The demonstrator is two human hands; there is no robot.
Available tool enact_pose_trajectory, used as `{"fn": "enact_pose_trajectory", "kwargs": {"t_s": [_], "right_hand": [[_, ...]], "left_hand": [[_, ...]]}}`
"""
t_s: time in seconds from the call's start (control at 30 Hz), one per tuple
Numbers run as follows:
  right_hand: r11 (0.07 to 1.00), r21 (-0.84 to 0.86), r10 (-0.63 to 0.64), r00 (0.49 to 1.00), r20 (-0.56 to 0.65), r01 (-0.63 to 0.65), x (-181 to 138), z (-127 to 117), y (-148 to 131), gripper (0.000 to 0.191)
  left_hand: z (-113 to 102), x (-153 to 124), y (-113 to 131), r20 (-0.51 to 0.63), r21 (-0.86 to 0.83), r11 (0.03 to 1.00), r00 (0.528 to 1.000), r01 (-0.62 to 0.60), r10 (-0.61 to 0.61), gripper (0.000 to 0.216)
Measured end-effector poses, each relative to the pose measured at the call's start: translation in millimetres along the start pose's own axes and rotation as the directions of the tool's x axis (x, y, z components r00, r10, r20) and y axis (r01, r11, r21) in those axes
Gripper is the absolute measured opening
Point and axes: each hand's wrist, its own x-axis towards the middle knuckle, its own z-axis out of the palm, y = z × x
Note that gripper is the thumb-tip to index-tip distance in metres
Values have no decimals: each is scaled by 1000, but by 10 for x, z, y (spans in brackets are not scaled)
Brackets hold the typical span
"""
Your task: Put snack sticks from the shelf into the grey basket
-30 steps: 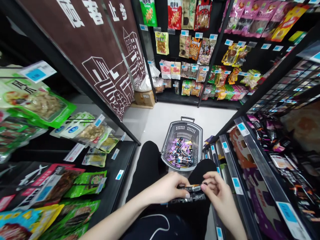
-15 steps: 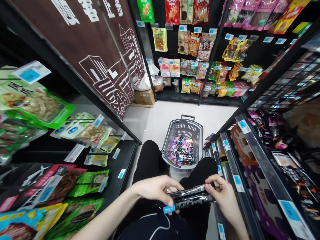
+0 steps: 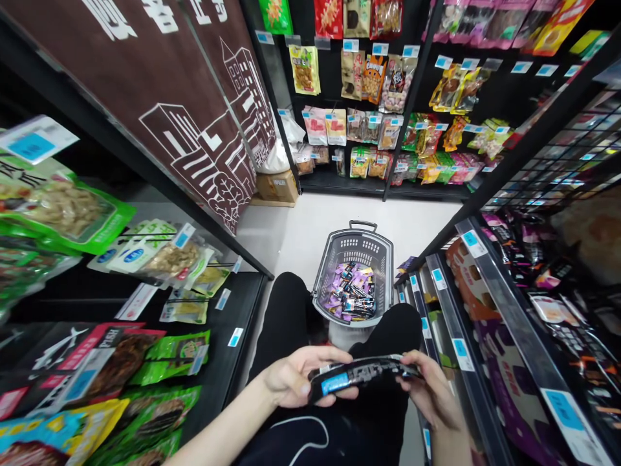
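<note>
A long, shiny black packet (image 3: 366,374) with a blue patch near its left end lies across my lap, held level between both hands. My left hand (image 3: 295,375) is closed around the blue-patched end, thumb at the near side and fingers behind. At the opposite end, my right hand (image 3: 431,385) pinches the packet between thumb and fingers. The packet bows slightly upward in the middle. Its lettering is too blurred to read. Beyond my knees, a grey plastic basket (image 3: 330,249) stands on the floor with several small purple and black packets (image 3: 354,291) inside.
Hanging snack bags (image 3: 179,249) line the left shelf. On the right, a shelf (image 3: 514,317) holds black packets and cartons behind price tags. A rack of bagged snacks (image 3: 369,77) faces me, with a cardboard box (image 3: 277,188) by its left foot.
The packet has turned and now bows upward between my hands, its blue patch more exposed. My left hand has shifted its grip, and my right hand has moved slightly lower.
</note>
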Motion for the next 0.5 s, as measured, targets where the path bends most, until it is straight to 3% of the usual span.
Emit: {"fn": "enact_pose_trajectory", "kwargs": {"t_s": [0.07, 0.13, 0.2, 0.27, 0.37, 0.5], "right_hand": [[999, 1, -37, 998, -55, 37, 10, -67, 61, 57], [994, -66, -95, 974, -205, 84, 50, -91, 134, 52], [970, -211, -195, 904, -382, 120, 112, -84, 210, 37], [909, -403, -303, 831, -466, 106, 172, -67, 268, 45], [754, -655, -435, 784, -443, 48, 219, -39, 273, 51], [606, -784, -528, 806, -269, 135, 232, 9, 137, 50]], "left_hand": [[-34, 31, -33, -160, 25, 997, 984, -73, 76, 55], [-69, 101, -50, -357, 181, 979, 920, -99, 159, 51], [-109, 189, -52, -504, 431, 902, 826, -12, 252, 50], [-152, 263, -46, -556, 639, 761, 752, 114, 354, 46], [-195, 320, -19, -554, 772, 600, 688, 212, 469, 42], [-181, 344, 76, -547, 821, 511, 612, 257, 572, 41]]}}
